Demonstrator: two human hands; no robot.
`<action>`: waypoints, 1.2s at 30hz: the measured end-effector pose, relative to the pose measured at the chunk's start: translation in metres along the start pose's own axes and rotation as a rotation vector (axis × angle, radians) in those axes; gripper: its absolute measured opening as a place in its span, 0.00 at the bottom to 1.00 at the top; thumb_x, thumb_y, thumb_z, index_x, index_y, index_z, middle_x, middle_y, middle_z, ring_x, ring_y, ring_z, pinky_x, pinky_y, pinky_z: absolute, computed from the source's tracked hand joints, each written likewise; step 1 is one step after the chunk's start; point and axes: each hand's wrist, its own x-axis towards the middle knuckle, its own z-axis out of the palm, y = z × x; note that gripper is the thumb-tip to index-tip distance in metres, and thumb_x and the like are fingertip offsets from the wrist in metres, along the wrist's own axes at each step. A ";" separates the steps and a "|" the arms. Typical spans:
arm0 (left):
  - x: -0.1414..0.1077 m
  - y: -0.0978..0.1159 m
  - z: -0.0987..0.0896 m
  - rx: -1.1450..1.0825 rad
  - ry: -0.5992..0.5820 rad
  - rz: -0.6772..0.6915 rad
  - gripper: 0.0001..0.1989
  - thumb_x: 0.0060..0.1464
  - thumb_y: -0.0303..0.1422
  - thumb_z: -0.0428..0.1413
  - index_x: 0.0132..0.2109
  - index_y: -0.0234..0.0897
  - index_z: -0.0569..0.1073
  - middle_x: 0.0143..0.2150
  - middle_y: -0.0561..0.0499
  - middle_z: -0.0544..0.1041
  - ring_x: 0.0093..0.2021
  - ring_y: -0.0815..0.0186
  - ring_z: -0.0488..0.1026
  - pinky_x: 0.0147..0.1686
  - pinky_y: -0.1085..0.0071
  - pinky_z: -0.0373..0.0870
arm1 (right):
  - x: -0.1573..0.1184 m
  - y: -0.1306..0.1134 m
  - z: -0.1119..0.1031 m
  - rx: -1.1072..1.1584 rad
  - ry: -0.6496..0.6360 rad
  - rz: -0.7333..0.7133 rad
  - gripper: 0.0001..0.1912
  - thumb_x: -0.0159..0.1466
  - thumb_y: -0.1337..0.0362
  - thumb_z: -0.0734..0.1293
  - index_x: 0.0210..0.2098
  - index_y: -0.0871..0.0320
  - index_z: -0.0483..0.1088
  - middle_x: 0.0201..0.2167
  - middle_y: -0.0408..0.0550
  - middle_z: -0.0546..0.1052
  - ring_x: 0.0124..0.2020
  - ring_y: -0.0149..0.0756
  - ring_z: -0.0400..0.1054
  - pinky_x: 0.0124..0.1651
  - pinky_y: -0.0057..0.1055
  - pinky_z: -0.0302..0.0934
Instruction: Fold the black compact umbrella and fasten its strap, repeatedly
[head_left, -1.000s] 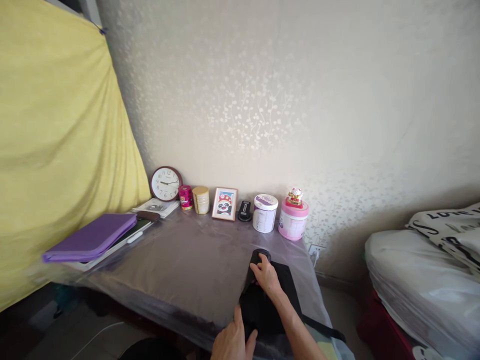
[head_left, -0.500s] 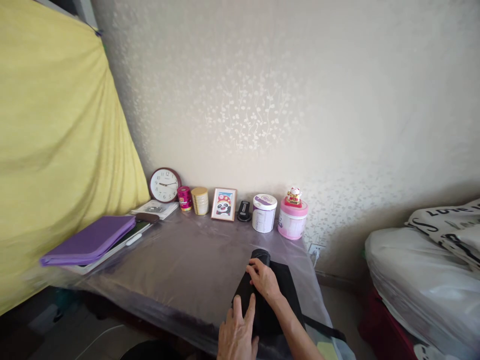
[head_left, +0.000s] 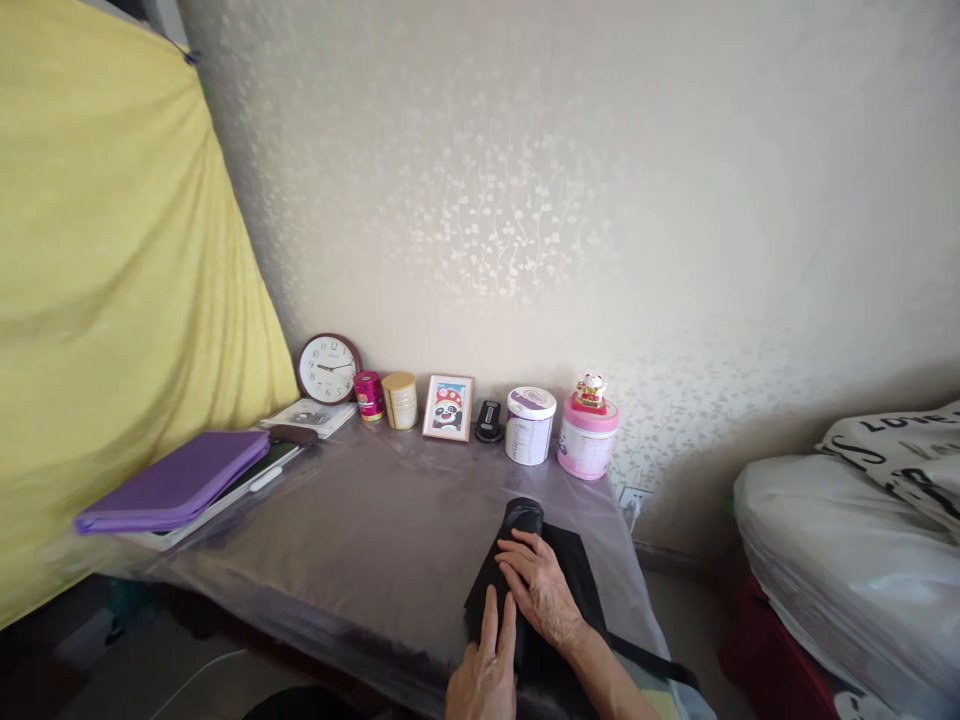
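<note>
A piece of black fabric (head_left: 576, 565) lies at the right front of the table, with a shiny rolled or padded part (head_left: 523, 514) along its middle. I cannot tell what the whole item is. My right hand (head_left: 544, 590) rests on this roll, fingers stretched across its top. Just left and nearer to me, my left hand (head_left: 487, 660) presses on the same black fabric with two fingers extended. A black strap (head_left: 649, 655) runs from the fabric to the table's right edge. Both hands hide part of the item.
Along the wall stand a clock (head_left: 330, 367), a pink tin (head_left: 368, 396), a panda picture frame (head_left: 448, 408), a white tub (head_left: 530, 428) and a pink tub (head_left: 587, 442) topped by a cat figurine (head_left: 591, 392). A purple folder (head_left: 176, 480) lies left on the plastic-covered table (head_left: 360, 520).
My right hand has gone from bent fingers near the roll's end to lying flatter and slightly nearer me. My left hand's two extended fingers have come closer together.
</note>
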 end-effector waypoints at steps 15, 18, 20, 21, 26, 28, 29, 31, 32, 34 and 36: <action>-0.001 0.010 -0.013 -0.049 -0.114 -0.115 0.38 0.48 0.21 0.40 0.63 0.49 0.36 0.66 0.44 0.45 0.43 0.57 0.72 0.36 0.69 0.67 | 0.070 0.073 0.020 -0.049 -0.130 0.203 0.17 0.65 0.63 0.52 0.41 0.55 0.71 0.44 0.45 0.75 0.47 0.32 0.66 0.52 0.30 0.55; -0.002 0.009 -0.018 -0.067 -0.129 -0.121 0.37 0.49 0.22 0.40 0.63 0.45 0.33 0.66 0.43 0.44 0.44 0.58 0.72 0.36 0.71 0.65 | 0.073 0.077 0.017 -0.088 -0.085 0.309 0.17 0.65 0.63 0.53 0.39 0.55 0.72 0.40 0.47 0.76 0.43 0.34 0.68 0.48 0.29 0.57; -0.004 0.009 -0.021 -0.077 -0.126 -0.116 0.37 0.49 0.22 0.40 0.63 0.43 0.33 0.66 0.42 0.45 0.43 0.59 0.72 0.37 0.71 0.65 | 0.067 0.082 0.008 -0.126 -0.024 0.373 0.16 0.64 0.62 0.53 0.39 0.56 0.71 0.40 0.49 0.76 0.44 0.37 0.68 0.49 0.31 0.56; -0.005 0.009 -0.023 -0.086 -0.114 -0.105 0.37 0.49 0.22 0.40 0.63 0.43 0.33 0.65 0.42 0.45 0.43 0.59 0.72 0.37 0.72 0.65 | 0.060 0.085 0.001 -0.147 0.010 0.408 0.17 0.64 0.63 0.52 0.40 0.58 0.71 0.41 0.51 0.75 0.45 0.38 0.67 0.50 0.32 0.55; -0.012 0.009 -0.026 -0.069 -0.071 -0.078 0.33 0.53 0.23 0.38 0.64 0.40 0.33 0.65 0.40 0.46 0.43 0.61 0.72 0.38 0.71 0.64 | -0.002 0.100 -0.031 -0.263 0.105 0.559 0.18 0.63 0.65 0.51 0.41 0.61 0.70 0.39 0.56 0.75 0.42 0.42 0.69 0.45 0.34 0.58; -0.014 0.009 -0.025 -0.051 -0.058 -0.057 0.33 0.54 0.24 0.38 0.64 0.40 0.33 0.65 0.39 0.47 0.42 0.62 0.72 0.39 0.72 0.64 | -0.029 0.100 -0.037 -0.320 0.041 0.543 0.17 0.60 0.68 0.53 0.40 0.59 0.71 0.38 0.55 0.76 0.37 0.41 0.70 0.41 0.32 0.59; -0.014 0.009 -0.025 -0.047 -0.047 -0.044 0.33 0.54 0.24 0.38 0.64 0.39 0.32 0.64 0.39 0.47 0.43 0.62 0.72 0.39 0.72 0.64 | -0.040 0.099 -0.038 -0.318 0.024 0.537 0.16 0.59 0.69 0.54 0.40 0.58 0.71 0.37 0.54 0.76 0.36 0.41 0.70 0.39 0.31 0.59; -0.015 0.009 -0.024 -0.037 -0.032 -0.037 0.33 0.54 0.24 0.38 0.64 0.39 0.32 0.64 0.38 0.48 0.43 0.62 0.72 0.39 0.72 0.64 | -0.054 0.091 -0.037 -0.255 0.016 0.566 0.15 0.59 0.66 0.55 0.38 0.57 0.71 0.36 0.53 0.76 0.34 0.41 0.71 0.36 0.30 0.59; -0.015 0.009 -0.024 -0.030 -0.030 -0.037 0.33 0.54 0.24 0.38 0.64 0.39 0.32 0.64 0.38 0.49 0.42 0.62 0.72 0.38 0.72 0.64 | -0.056 0.086 -0.036 -0.201 0.025 0.599 0.15 0.61 0.63 0.54 0.37 0.56 0.71 0.34 0.51 0.77 0.34 0.41 0.71 0.35 0.30 0.59; -0.016 0.010 -0.024 -0.017 -0.030 -0.035 0.33 0.54 0.24 0.38 0.64 0.38 0.32 0.64 0.37 0.49 0.41 0.62 0.72 0.38 0.72 0.64 | -0.056 0.074 -0.035 -0.091 0.047 0.662 0.18 0.63 0.57 0.51 0.33 0.55 0.70 0.31 0.49 0.77 0.34 0.41 0.71 0.34 0.30 0.59; -0.016 0.010 -0.025 -0.018 -0.024 -0.026 0.33 0.54 0.24 0.38 0.64 0.37 0.32 0.63 0.37 0.50 0.42 0.62 0.72 0.38 0.72 0.64 | -0.050 0.063 -0.035 -0.042 0.068 0.687 0.20 0.63 0.53 0.50 0.33 0.55 0.69 0.30 0.49 0.77 0.35 0.41 0.72 0.34 0.30 0.59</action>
